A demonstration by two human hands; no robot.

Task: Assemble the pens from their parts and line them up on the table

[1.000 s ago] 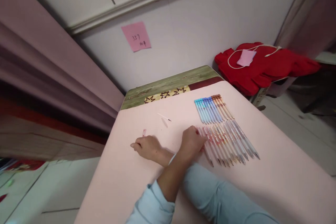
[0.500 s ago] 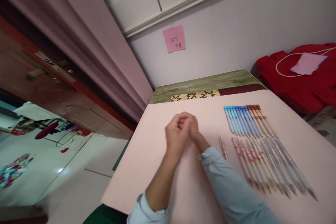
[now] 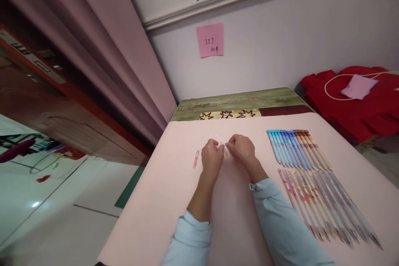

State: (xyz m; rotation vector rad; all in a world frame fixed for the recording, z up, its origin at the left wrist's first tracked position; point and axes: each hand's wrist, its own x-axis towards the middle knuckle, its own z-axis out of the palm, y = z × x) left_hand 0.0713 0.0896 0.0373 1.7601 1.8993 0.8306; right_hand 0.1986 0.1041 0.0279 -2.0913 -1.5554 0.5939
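Observation:
Over the pink table top (image 3: 174,199) my two hands are close together, fingertips nearly meeting. My right hand (image 3: 242,147) pinches a thin white stick (image 3: 219,138) that slants up to the left between the hands; its kind is unclear. My left hand (image 3: 213,156) is closed, thumb against fingers, and whatever it holds is hidden. Below the fingertips is a faint pinkish shape, too blurred to name. Just left of my left hand lies a short pink pen-like piece (image 3: 195,159).
To the right lie two rows of pens: blue and brown-topped pens (image 3: 289,149) behind, pale printed pens (image 3: 327,203) in front. A pink note (image 3: 210,40) is on the wall. Red cloth (image 3: 349,112) with a white cord sits beyond the table's right edge.
My hands were clasped and have moved apart, uncovering the white stick. A pink piece now shows left of my left hand. The one seen beside my right wrist is out of sight.

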